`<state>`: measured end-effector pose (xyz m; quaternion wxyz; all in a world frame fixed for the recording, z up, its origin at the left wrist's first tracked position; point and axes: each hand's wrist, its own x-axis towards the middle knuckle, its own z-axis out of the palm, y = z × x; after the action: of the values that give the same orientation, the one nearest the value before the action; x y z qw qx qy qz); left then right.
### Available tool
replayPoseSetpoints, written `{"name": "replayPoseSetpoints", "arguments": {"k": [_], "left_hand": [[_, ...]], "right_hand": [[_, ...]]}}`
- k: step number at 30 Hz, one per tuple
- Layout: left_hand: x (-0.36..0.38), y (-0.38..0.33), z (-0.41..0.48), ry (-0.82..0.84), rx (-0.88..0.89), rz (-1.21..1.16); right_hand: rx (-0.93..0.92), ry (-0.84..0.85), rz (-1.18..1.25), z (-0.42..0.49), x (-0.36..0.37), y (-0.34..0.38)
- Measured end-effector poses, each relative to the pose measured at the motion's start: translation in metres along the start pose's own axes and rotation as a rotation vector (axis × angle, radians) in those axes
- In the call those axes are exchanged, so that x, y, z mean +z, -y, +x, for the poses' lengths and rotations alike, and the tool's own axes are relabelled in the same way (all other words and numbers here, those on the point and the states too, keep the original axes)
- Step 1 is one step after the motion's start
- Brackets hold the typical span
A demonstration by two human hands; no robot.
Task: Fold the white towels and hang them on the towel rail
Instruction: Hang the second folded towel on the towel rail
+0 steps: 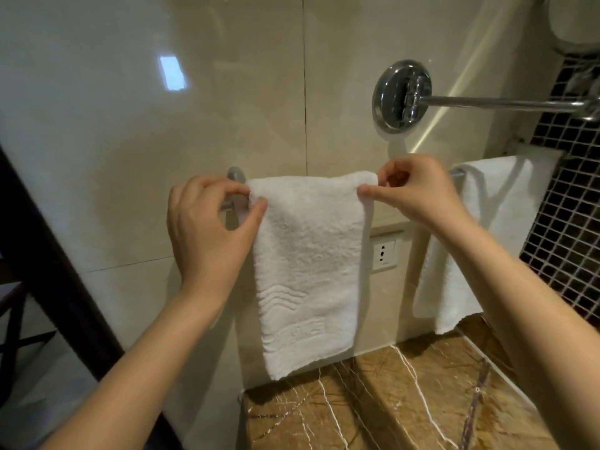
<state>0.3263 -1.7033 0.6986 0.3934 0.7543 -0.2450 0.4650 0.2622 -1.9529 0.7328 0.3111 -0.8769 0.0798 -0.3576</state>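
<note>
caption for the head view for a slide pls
Both hands, left hand and right hand, pinch a folded white towel draped over the towel rail.

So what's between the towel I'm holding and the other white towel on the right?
In the head view, the right hand at the held towel's corner, and lower down a wall socket; then the second towel.

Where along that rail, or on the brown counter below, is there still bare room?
The rail is nearly full: near towel pinched by left hand and right hand, second towel at the far end. The marble counter below both towels looks bare.
</note>
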Motion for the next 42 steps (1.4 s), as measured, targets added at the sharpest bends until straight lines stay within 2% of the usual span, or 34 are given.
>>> {"name": "replayPoseSetpoints", "arguments": {"k": [4, 7, 9, 12, 15, 20, 25, 32, 36, 39, 42], "left_hand": [[-0.003, 0.001, -0.022, -0.129, -0.061, -0.127], [-0.002, 0.004, -0.044, -0.153, -0.123, -0.283], [0.002, 0.008, -0.053, -0.112, -0.199, -0.36], [0.012, 0.017, -0.053, 0.06, -0.317, -0.397], [0.019, 0.021, -0.046, 0.207, -0.371, -0.515], [0.027, 0.025, -0.041, 0.279, -0.41, -0.65], [0.027, 0.027, -0.044, 0.333, -0.429, -0.687], [0.03, 0.025, -0.044, 0.236, -0.454, -0.651], [0.037, 0.028, -0.048, 0.215, -0.524, -0.692], [0.036, 0.032, -0.053, 0.301, -0.583, -0.797], [0.033, 0.041, -0.062, 0.418, -0.583, -0.786]], "right_hand": [[-0.031, -0.128, 0.005, -0.004, 0.004, -0.012], [0.024, -0.177, 0.2, -0.016, 0.015, -0.024], [0.114, -0.133, 0.364, -0.025, 0.023, -0.033], [0.187, -0.028, 0.516, -0.033, 0.03, -0.043], [0.126, 0.069, 0.61, -0.033, 0.034, -0.045], [0.011, 0.224, 0.748, -0.027, 0.039, -0.039], [0.03, 0.239, 0.733, -0.027, 0.045, -0.04], [-0.001, 0.099, 0.608, -0.03, 0.052, -0.046], [0.049, 0.083, 0.654, -0.037, 0.053, -0.043], [0.109, 0.109, 0.701, -0.046, 0.06, -0.045], [0.101, 0.165, 0.679, -0.058, 0.068, -0.05]]}}
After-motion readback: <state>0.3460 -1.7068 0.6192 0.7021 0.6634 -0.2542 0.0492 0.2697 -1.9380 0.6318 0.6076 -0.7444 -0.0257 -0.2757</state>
